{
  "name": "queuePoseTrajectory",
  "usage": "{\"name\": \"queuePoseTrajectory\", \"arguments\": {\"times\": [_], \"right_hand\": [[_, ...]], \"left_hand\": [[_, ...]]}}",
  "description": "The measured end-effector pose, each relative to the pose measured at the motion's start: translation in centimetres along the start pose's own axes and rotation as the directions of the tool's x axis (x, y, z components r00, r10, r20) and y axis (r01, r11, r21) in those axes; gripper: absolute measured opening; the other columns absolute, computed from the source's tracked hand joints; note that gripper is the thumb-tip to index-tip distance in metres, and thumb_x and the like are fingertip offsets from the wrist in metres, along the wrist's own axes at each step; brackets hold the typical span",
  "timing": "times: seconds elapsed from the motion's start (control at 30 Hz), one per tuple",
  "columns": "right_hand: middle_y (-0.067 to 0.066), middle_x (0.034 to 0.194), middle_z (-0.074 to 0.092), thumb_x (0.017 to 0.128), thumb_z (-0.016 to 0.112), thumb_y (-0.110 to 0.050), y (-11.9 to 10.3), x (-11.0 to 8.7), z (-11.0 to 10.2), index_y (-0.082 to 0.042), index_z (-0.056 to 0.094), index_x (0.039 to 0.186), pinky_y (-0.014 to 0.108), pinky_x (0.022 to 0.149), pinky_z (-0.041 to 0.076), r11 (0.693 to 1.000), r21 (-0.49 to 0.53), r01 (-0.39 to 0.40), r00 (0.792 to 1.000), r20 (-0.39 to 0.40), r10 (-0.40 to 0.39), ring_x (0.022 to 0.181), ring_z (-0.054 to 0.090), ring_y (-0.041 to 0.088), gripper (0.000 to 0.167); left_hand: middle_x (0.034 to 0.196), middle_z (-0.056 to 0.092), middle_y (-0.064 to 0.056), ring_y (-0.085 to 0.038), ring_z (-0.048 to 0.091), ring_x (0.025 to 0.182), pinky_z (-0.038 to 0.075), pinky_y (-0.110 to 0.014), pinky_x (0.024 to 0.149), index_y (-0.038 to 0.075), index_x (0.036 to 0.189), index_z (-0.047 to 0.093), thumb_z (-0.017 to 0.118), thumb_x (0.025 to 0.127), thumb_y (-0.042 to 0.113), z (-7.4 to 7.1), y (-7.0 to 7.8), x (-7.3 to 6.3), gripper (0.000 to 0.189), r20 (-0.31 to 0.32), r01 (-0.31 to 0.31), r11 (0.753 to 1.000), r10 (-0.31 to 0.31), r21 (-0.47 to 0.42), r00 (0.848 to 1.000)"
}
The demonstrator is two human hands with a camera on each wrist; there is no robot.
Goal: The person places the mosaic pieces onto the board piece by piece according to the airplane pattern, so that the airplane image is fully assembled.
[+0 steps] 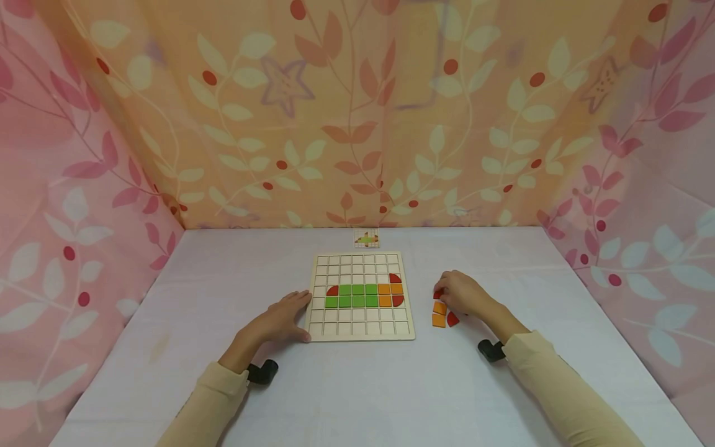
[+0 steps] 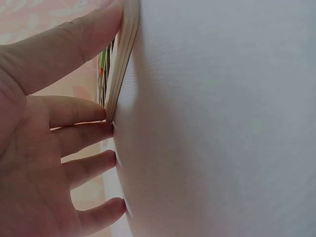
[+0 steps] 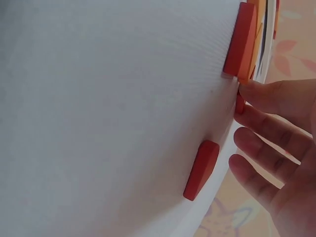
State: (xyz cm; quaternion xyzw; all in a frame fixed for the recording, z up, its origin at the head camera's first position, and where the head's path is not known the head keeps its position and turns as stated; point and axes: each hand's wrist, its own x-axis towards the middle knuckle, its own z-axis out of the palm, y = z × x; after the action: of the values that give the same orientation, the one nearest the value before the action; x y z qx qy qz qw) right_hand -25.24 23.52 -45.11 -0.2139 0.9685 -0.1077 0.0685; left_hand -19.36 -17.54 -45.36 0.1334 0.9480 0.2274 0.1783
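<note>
Two hands at work. Left hand (image 1: 281, 318): fingers straight, spread, against the left edge and near corner of the grid board (image 1: 357, 330). Right of the board, loose orange tiles (image 1: 439, 320); just beyond them, right hand (image 1: 462, 295), thumb and forefinger pinching a red piece (image 3: 240, 103), mostly hidden, long axis unreadable. Board lies left of that pinch, near; left hand opposite. Farthest: picture card (image 1: 366, 238).

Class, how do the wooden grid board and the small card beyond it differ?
Size: the board is much larger than the card.
Contact: the left hand touches the board, while no hand touches the card.
Surface: the board bears separate coloured tiles, while the card shows a small coloured pattern.
Shared: both show grid lines and lie on the white tabletop.
</note>
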Motion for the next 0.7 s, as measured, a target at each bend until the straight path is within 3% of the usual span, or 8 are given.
{"name": "queuePoseTrajectory", "arguments": {"times": [0.23,0.37,0.5,0.7], "right_hand": [[0.000,0.089,0.065,0.084,0.070,-0.008,0.0,0.2,-0.5,-0.009,0.077,0.096,0.034,0.077,0.051,1.000,-0.007,0.025,0.999,0.021,-0.024,0.084,0.052,0.017,0.014],[0.001,0.091,0.067,0.084,0.073,-0.013,-0.3,0.6,-0.8,-0.009,0.077,0.098,0.034,0.079,0.053,1.000,0.027,-0.001,1.000,0.030,0.000,0.086,0.053,0.018,0.015],[0.004,0.096,0.069,0.085,0.072,-0.016,-1.1,1.1,-1.1,-0.007,0.076,0.102,0.037,0.084,0.053,0.997,0.073,-0.019,1.000,0.023,0.018,0.089,0.055,0.019,0.019],[0.005,0.097,0.068,0.086,0.073,-0.017,-3.1,2.0,-1.5,-0.006,0.076,0.104,0.040,0.088,0.051,0.995,0.099,0.027,1.000,-0.008,-0.026,0.094,0.056,0.023,0.021]], "left_hand": [[0.159,0.029,-0.015,-0.040,0.020,0.149,0.021,-0.064,0.115,0.002,0.150,0.034,0.085,0.072,0.022,-0.1,0.1,-0.1,0.095,-0.009,0.007,1.000,-0.007,-0.006,1.000],[0.160,0.029,-0.015,-0.040,0.020,0.149,0.021,-0.064,0.115,0.002,0.150,0.035,0.084,0.073,0.022,-0.1,0.1,0.0,0.094,-0.010,0.008,1.000,-0.008,-0.011,1.000],[0.160,0.028,-0.014,-0.040,0.019,0.149,0.020,-0.064,0.116,0.004,0.151,0.034,0.084,0.073,0.023,0.0,0.0,0.0,0.095,-0.001,0.019,1.000,-0.019,-0.009,1.000],[0.160,0.029,-0.014,-0.041,0.020,0.148,0.020,-0.066,0.115,0.004,0.150,0.035,0.085,0.072,0.023,0.1,-0.1,0.0,0.095,-0.006,0.014,1.000,-0.014,-0.018,1.000]]}}
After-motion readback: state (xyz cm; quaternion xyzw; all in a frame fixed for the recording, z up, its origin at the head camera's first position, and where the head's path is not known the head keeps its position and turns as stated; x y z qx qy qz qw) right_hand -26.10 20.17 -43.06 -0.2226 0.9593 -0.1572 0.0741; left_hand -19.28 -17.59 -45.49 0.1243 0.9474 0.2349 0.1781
